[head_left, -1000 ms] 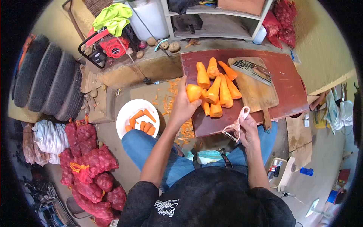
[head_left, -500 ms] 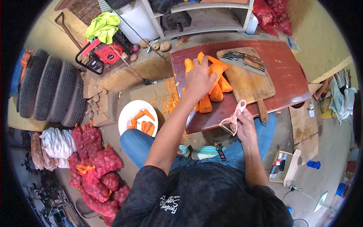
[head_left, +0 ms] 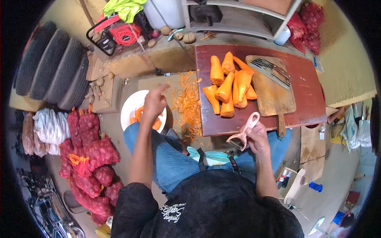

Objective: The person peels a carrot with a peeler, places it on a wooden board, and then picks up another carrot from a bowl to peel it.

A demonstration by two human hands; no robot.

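My left hand (head_left: 155, 102) hovers over a white bowl (head_left: 126, 108) on the floor, its fingers stretched out and holding nothing. Smaller carrot pieces (head_left: 138, 114) lie in that bowl, partly covered by the hand. In my right hand (head_left: 258, 139) is a pale pink vegetable peeler (head_left: 251, 121), gripped near its middle with the blade end pointing toward my lap. Several peeled carrots (head_left: 225, 86) are heaped on the dark red table (head_left: 309, 97). Beside them a wooden cutting board (head_left: 274, 99) carries a broad knife (head_left: 272, 72).
Carrot peelings (head_left: 186, 105) litter the floor between bowl and table. Red mesh sacks (head_left: 93, 170) and stacked tires (head_left: 51, 65) stand at the left. A red machine (head_left: 126, 35) sits at the back, near a shelf unit (head_left: 238, 24). A wooden tray (head_left: 293, 184) lies at the right.
My left hand has left the carrots on the table and moved left to above the bowl. The peeler stays in my right hand. The view has shifted slightly.
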